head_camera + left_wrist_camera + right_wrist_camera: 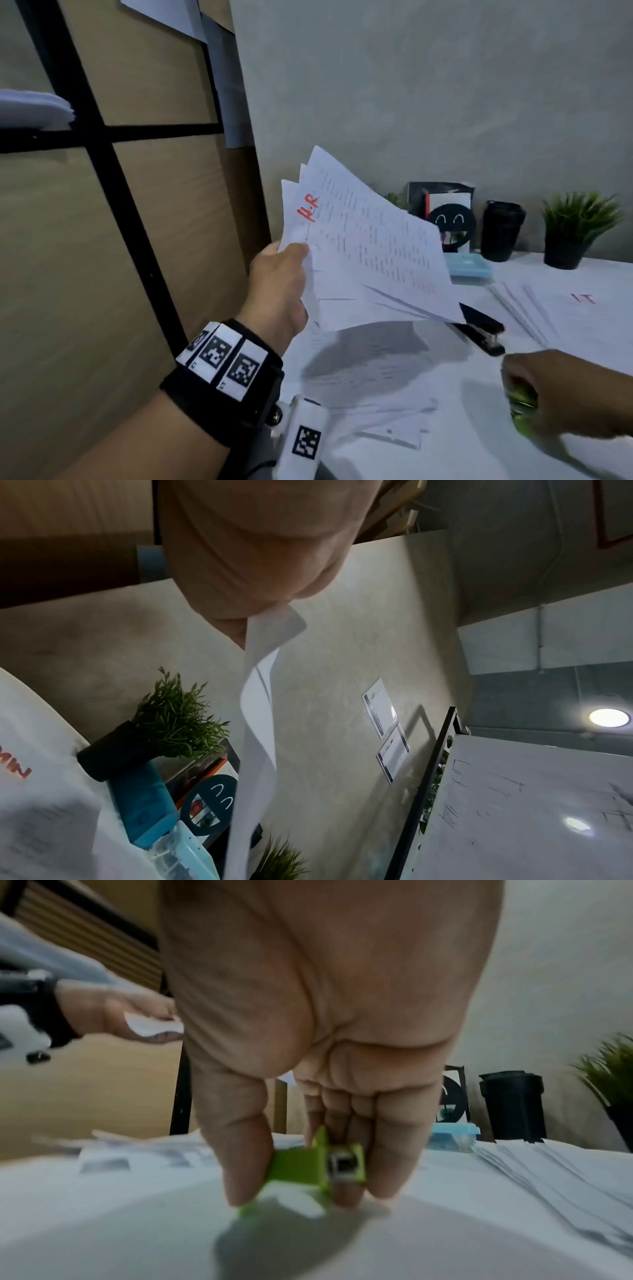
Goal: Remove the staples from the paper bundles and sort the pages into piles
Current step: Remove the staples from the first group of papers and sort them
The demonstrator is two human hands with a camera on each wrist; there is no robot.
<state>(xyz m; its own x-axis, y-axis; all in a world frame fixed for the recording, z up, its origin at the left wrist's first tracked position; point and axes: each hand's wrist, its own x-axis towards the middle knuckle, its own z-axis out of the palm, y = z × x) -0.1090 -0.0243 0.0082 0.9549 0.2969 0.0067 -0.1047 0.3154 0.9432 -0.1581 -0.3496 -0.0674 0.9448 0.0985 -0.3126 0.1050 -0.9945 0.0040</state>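
Closest to the lens, the right hand [329, 1031] pinches a green staple remover [308, 1172] between thumb and curled fingers, low over the white table [445, 428], its lower edge at or just above the surface (contact cannot be told through the blur). The left hand [279, 291] is raised well above the table, fingers and thumb curled round the lower left corner of a paper bundle [363, 246] marked in red at the top; the sheets fan apart at their far edges, so they look loose or only weakly joined. The bundle hangs up and to the left of the staple remover, well apart from it, with loose printed pages [376, 377] lying in its shadow below. Beyond, a black stapler [483, 332] lies just beside a neat pile [555, 311] with red lettering, then a blue box [471, 269], a black cup [501, 231] and a potted plant [575, 229] by the wall. The risk, as I judge it, is that a one-corner grip lets sheets slip out and fall among the loose pages, mixing the groups; setting the tool down carelessly could also disturb the sorted pile.
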